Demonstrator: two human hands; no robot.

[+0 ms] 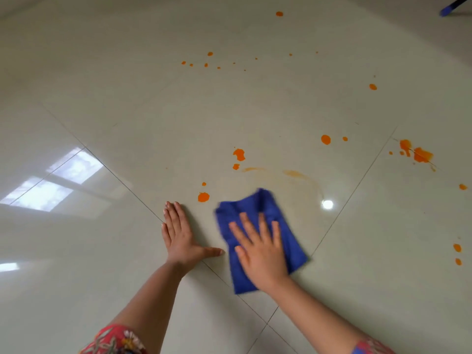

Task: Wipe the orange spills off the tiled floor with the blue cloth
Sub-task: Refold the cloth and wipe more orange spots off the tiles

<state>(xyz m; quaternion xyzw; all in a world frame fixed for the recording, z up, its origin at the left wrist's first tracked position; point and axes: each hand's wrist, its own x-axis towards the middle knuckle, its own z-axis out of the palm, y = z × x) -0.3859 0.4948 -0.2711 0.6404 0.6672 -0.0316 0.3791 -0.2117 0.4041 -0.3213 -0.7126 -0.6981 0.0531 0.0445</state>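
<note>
A folded blue cloth point(288, 241) lies flat on the pale tiled floor point(127, 103). My right hand point(260, 249) presses on it with fingers spread and straight. My left hand point(180, 233) rests flat on the bare tile just left of the cloth, thumb pointing toward it. An orange drop point(203, 197) sits just beyond my left fingertips. Orange blots point(239, 154) lie farther ahead, and a faint orange smear point(296, 174) arcs beyond the cloth. A larger splash point(419, 153) is at the right, and several small drops point(209, 54) dot the far floor.
Dark grout lines point(122, 180) cross the glossy tiles, which reflect a window at the left and a lamp glare point(327, 204). A blue and black object point(450, 6) pokes in at the top right corner. More orange drops point(457, 247) lie at the right edge.
</note>
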